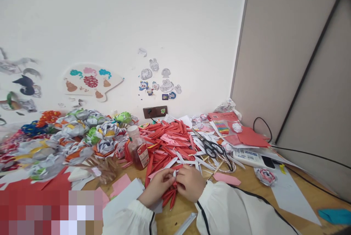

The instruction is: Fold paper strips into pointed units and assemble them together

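Observation:
My left hand (158, 184) and my right hand (192, 183) meet at the front of the table, fingers closed together in a pinch. Between the fingertips a small white folded paper piece (174, 174) sticks up. Just below hangs or lies a cluster of red folded paper strips (170, 195); whether my fingers also grip it I cannot tell. Right behind my hands spreads a heap of red folded paper strips (161, 143), with white and pink ones mixed in. Black scissors (211, 148) rest at the heap's right side.
A bottle of reddish liquid (139, 151) stands left of the heap. Many paper flowers (101, 132) are piled at the left. A paper flower (265, 177), white device (251, 157) and black cable (309, 156) lie right. Below my hands is a pale strip (186, 224).

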Demonstrator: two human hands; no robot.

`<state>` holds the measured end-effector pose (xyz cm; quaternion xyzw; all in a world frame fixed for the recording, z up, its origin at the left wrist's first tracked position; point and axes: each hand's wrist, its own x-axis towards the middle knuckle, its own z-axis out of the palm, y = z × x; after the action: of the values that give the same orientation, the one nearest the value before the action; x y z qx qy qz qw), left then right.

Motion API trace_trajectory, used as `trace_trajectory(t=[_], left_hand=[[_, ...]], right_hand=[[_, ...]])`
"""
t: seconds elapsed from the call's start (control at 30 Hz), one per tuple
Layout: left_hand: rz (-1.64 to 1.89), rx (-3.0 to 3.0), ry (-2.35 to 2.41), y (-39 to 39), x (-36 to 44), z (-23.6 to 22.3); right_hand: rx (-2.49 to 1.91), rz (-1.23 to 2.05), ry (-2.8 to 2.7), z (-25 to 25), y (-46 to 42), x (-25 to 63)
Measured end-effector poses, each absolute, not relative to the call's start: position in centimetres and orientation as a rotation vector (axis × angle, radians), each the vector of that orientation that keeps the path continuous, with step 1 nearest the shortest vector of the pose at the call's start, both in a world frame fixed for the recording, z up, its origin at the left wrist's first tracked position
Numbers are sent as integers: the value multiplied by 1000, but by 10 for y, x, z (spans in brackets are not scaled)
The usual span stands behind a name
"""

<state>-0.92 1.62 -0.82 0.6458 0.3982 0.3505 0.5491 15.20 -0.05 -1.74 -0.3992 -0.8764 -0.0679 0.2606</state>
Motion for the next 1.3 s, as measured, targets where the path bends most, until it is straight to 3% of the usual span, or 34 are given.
trace_trajectory(t=[0.43,0.7,0.97,1.17,1.3], left_hand=[[903,1417,897,20,-10,-23],[870,1407,922,17,-10,-17],[915,1361,1013,15,-5,-14],[982,1442,1121,20,-6,-16],[1125,1830,1284,13,-7,-6]], right_hand=[[-769,-508,-2393,-13,3,159],[-737,-75,-2370,-12,2,159],[-653,81,-2419,-13,8,161],[-916,250,-2358,-6,3,164],[-1067,294,-2266,-8,5,163]])
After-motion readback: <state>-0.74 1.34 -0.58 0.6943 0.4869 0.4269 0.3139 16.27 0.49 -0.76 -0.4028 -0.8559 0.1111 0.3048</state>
